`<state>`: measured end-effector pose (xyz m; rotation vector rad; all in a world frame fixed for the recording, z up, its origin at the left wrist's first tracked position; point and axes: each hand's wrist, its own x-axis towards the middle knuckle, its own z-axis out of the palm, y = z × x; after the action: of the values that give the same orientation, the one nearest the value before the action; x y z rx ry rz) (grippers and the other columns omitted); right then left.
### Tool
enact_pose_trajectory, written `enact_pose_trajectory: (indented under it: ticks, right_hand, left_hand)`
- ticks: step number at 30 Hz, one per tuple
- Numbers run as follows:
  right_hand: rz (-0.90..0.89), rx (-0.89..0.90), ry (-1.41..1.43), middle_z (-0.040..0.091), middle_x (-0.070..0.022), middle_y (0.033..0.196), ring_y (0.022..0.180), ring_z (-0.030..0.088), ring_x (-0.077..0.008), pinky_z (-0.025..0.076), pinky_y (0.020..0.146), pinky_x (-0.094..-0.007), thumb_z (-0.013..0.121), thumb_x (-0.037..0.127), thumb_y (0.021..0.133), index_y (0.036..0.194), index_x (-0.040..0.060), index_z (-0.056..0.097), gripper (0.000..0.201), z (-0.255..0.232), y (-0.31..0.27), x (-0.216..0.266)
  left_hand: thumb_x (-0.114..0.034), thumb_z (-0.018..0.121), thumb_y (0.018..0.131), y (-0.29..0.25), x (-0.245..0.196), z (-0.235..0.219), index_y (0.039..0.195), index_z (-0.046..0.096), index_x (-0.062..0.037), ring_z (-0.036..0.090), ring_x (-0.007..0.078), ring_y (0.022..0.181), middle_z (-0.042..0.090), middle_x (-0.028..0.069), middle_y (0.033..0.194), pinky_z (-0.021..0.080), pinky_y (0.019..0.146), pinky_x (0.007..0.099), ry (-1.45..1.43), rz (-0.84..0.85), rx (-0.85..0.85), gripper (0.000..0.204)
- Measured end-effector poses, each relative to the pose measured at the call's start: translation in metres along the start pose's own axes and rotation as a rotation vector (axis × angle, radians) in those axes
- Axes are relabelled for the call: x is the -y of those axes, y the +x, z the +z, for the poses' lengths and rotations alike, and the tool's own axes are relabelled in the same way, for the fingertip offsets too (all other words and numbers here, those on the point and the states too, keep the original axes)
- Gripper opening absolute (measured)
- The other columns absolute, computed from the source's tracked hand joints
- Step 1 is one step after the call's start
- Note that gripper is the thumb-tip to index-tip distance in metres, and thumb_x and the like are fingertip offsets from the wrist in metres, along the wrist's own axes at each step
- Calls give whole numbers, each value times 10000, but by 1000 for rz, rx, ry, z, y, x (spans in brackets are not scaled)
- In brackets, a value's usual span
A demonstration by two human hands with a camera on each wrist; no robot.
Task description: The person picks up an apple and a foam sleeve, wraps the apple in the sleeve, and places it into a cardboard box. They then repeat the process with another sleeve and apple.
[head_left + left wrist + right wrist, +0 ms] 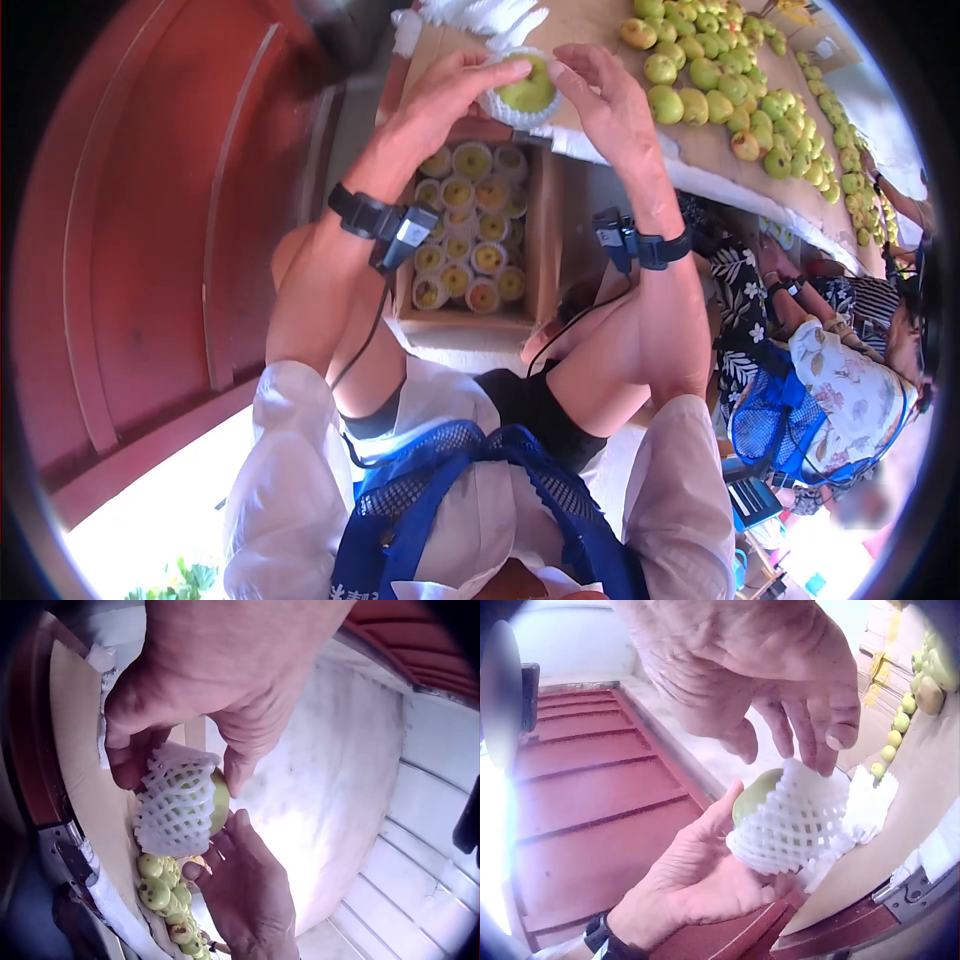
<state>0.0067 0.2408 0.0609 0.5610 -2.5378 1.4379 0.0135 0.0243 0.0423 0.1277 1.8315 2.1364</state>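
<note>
A green apple (530, 88) sits partly inside a white foam net sleeve (799, 825). My left hand (455, 92) holds the sleeved apple, its thumb laid over the fruit's bare end and the fingers beneath the net. On the other side, my right hand (612, 108) is close against it, with loosely bent fingers. In the right wrist view, the right fingertips (826, 766) are right at the upper edge of the net, while the thumb stands apart from the fruit. The left wrist view shows the lattice of the net (176, 806) around most of the apple.
Below my hands stands a cardboard box (545, 240) with rows of sleeved apples. Many loose apples (720, 80) cover the cardboard-topped table (590, 25) at right. Foam nets (490, 15) lie at its far edge. A red panelled wall (150, 220) rises left; people sit to the right.
</note>
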Motion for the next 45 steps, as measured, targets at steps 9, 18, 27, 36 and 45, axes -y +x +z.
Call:
enact_pose_trajectory:
  ticks: [9,18,27,36,45]
  right_hand:
    - [39,413,-354,564,-252,1316,1177,611,-421,515,976,-452,842,394,762,1436,69,395,872,8,-27,47]
    - [82,484,-434,581,-254,1277,1142,621,-447,525,960,-482,830,365,758,1441,110,423,835,42,-42,46]
    - [76,488,-485,591,-212,1273,1106,630,-406,525,937,-474,799,351,766,1416,122,476,761,64,-45,42]
    - [109,539,-567,599,-123,1294,1174,624,-319,516,986,-431,754,355,763,1425,208,476,733,86,-59,3]
    - [155,627,-650,584,-167,1335,1163,636,-370,524,962,-452,743,370,735,1428,198,488,758,108,-69,-42]
  left_hand:
    - [-440,753,872,-17,27,-1,1146,638,44,633,143,784,677,85,898,495,678,298,418,45,-127,568]
    - [-316,728,899,-25,32,-20,959,716,17,521,74,659,617,-4,756,398,556,248,349,-112,72,339]
    - [-331,758,867,-27,43,-41,928,702,64,523,104,584,603,-2,699,428,514,277,536,-22,119,403]
    - [-246,699,926,-39,27,-64,833,697,-25,484,62,568,561,-50,682,354,474,236,404,158,-19,240]
    - [-385,726,930,-49,11,-73,1253,501,94,593,169,936,606,128,1035,496,689,282,412,32,-195,619]
